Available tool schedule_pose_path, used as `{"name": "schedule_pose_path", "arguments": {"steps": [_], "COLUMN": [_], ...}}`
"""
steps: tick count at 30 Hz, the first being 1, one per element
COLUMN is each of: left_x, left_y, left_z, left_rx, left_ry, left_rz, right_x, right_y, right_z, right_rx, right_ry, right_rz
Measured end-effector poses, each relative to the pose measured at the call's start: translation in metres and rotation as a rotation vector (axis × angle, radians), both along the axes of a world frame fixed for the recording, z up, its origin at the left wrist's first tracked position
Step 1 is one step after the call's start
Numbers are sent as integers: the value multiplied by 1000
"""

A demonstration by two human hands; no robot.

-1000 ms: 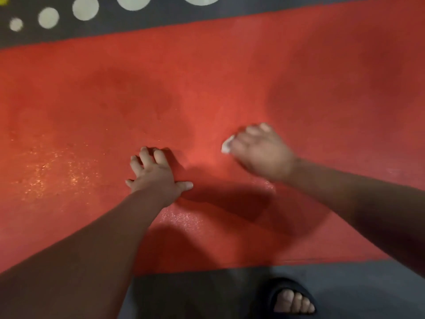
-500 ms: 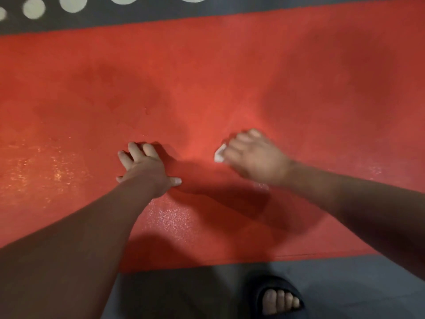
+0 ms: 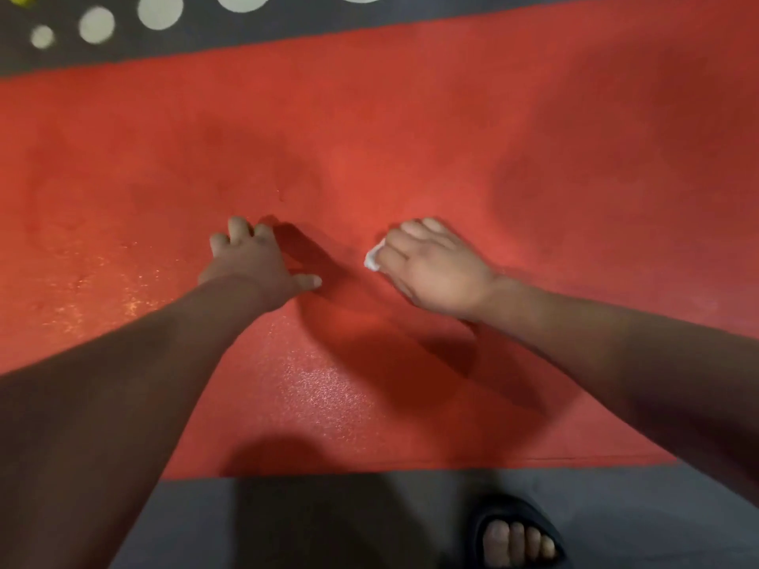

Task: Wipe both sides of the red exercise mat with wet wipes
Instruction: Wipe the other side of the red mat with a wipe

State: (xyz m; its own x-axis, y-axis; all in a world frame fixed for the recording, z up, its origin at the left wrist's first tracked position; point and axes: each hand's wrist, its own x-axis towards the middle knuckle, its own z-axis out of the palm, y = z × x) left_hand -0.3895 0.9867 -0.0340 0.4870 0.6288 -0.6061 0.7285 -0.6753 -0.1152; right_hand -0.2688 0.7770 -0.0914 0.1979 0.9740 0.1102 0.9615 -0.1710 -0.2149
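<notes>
The red exercise mat (image 3: 410,129) lies flat and fills most of the view, with damp, glistening patches near its front and left. My left hand (image 3: 250,264) rests palm down on the mat, fingers spread. To its right, my right hand (image 3: 431,269) presses a small white wet wipe (image 3: 373,258) onto the mat. Only a corner of the wipe shows past the fingers.
Dark grey floor (image 3: 328,523) runs along the mat's near edge, where a foot in a black slide sandal (image 3: 515,535) stands at lower right. Beyond the far edge is a grey strip with pale round dots (image 3: 160,10).
My right hand with the wipe has shifted slightly left and nearer along the mat. My left hand stays planted; the view has moved a little.
</notes>
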Motion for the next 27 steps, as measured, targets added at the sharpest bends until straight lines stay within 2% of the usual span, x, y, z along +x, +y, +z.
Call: {"name": "schedule_pose_path", "arguments": {"steps": [2, 6, 8, 10, 14, 16, 18, 20, 22, 23, 25, 27], "left_x": [8, 19, 19, 18, 17, 16, 15, 17, 22, 25, 28, 29], "left_y": [9, 15, 16, 15, 17, 20, 24, 28, 31, 33, 37, 40], "left_z": [3, -2, -8, -14, -24, -29, -32, -36, -40, -43, -49, -54], "left_rx": [35, 27, 1, -36, -77, -93, -95, -92, -87, -85, -94, -103], "left_ry": [-34, -14, 35, 40, -10, -1, 24, 55, 99, 124, 158, 179], "left_rz": [-21, 75, 104, 161, 197, 180, 155, 134, 110, 105, 99, 86], "right_x": [28, 97, 93, 64, -8, -6, 19, 58, 83, 81, 56, 15], "right_y": [2, 4, 16, 32, 44, 42, 44, 46, 51, 58, 78, 94], "right_z": [-3, -7, -6, -6, -9, -10, -12, -14, -10, -8, -5, -5], "right_rx": [-2, 56, 46, 61, 61, 55, 52, 77, 53, 46, 73, 83], "right_ry": [-77, -128, -74, -49, 43, 21, -85, -170, -137, -118, -102, -36], "right_rz": [-82, -758, -916, -830, -315, -192, -302, -596, -874, -916, -796, -494]}}
